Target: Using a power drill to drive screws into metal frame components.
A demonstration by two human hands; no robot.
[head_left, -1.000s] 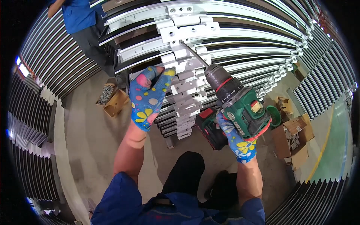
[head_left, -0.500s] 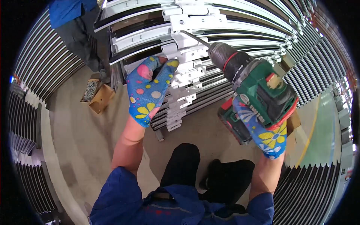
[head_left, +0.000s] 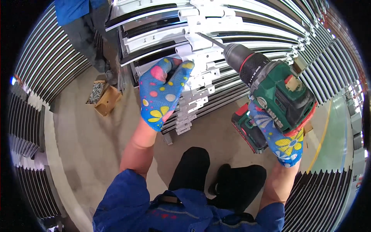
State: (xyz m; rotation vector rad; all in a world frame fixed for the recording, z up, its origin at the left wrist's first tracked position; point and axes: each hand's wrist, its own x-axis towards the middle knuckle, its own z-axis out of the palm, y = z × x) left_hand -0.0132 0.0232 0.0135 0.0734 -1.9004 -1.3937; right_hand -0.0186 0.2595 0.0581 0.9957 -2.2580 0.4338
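Observation:
My right hand (head_left: 276, 135), in a blue patterned glove, is wrapped round the handle of a green and black cordless drill (head_left: 286, 92). The drill's long thin bit points up and left, its tip at a white hinge bracket (head_left: 206, 26) on the stacked metal frames. My left hand (head_left: 162, 91), gloved alike, is beside the lower brackets (head_left: 201, 83). Its fingers are curled and its thumb is bent toward them; whatever lies between the fingertips is hidden. Several white frames with black strips (head_left: 154, 40) lie stacked in front of me.
On the floor at left stand an opened cardboard box (head_left: 109, 101) and a box of small metal parts (head_left: 96, 92). Another person in blue (head_left: 73, 11) stands behind them. Racks of long strips (head_left: 42, 69) curve along both sides. A green floor lane (head_left: 334, 131) runs at the right.
In the picture, the frames, both hands and the drill have all shifted slightly right together. Both hands keep their shape, and the bit tip stays at the bracket.

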